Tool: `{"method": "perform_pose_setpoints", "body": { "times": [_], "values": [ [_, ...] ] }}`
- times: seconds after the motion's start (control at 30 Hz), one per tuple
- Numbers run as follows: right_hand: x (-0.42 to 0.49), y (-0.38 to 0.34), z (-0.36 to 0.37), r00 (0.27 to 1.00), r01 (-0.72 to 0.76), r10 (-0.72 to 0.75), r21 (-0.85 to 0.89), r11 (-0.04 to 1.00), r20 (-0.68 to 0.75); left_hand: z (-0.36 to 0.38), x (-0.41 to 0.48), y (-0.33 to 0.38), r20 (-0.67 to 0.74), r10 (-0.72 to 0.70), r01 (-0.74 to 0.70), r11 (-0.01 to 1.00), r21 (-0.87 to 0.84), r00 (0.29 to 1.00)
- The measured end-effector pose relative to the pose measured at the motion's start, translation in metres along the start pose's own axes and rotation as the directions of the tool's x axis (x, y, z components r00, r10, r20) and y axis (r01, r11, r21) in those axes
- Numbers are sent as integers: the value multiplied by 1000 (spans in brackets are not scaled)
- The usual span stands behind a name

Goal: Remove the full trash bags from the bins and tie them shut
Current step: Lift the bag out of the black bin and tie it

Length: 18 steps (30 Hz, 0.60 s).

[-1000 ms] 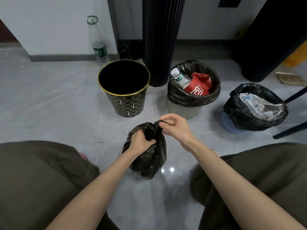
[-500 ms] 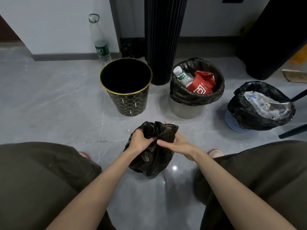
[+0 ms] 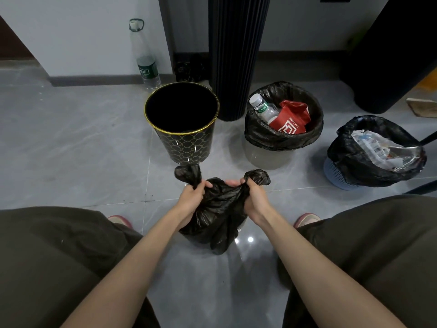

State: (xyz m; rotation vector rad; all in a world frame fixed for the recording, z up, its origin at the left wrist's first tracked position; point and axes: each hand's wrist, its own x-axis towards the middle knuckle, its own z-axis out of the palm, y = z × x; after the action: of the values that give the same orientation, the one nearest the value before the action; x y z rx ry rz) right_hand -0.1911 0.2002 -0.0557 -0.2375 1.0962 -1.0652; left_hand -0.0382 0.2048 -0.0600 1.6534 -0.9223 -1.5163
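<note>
We found the trash bag (image 3: 218, 218) near the empty bin (image 3: 183, 147), left hand (image 3: 192, 197) and right hand (image 3: 254, 197) each gripping a gathered end. Risk, in our judgement: a hard pull tearing the plastic.

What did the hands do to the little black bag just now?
The left hand and right hand split the top of the crumpled black plastic trash bag into two bunches and pulled them apart sideways; each hand now grips one. The empty gold-rimmed black bin, the black-lined bin holding a red carton and the black-lined blue basket stayed put.
</note>
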Motion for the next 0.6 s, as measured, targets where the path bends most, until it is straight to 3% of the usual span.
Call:
{"method": "perform_pose_setpoints", "body": {
  "times": [0.1, 0.23, 0.4, 0.47, 0.53, 0.6],
  "values": [
    [6, 5, -3, 997, 52, -55, -63, 997, -58, -6, 3, 2, 11, -104, 104, 973, -206, 995],
    [8, 10, -4, 985, 101, -137, -283, 954, -109, -5, 2, 3, 60, -126, 138, 935, -328, 990],
    [12, 12, -4, 974, 74, -196, -661, 747, -112, 3, -2, 10, 186, -110, 193, 836, -515, 976],
    [11, 15, -6, 976, 39, -182, -726, 687, -120, 8, -5, 11, 224, -124, 200, 912, -358, 967],
    [9, 20, -5, 981, 35, -173, -793, 608, -88, 15, -12, 12, 257, -96, 105, 994, -20, 962],
    [6, 18, -1, 989, 28, -128, -775, 631, -68, 21, -16, 10, 275, -27, -61, 950, 306, 961]
  ]
}}
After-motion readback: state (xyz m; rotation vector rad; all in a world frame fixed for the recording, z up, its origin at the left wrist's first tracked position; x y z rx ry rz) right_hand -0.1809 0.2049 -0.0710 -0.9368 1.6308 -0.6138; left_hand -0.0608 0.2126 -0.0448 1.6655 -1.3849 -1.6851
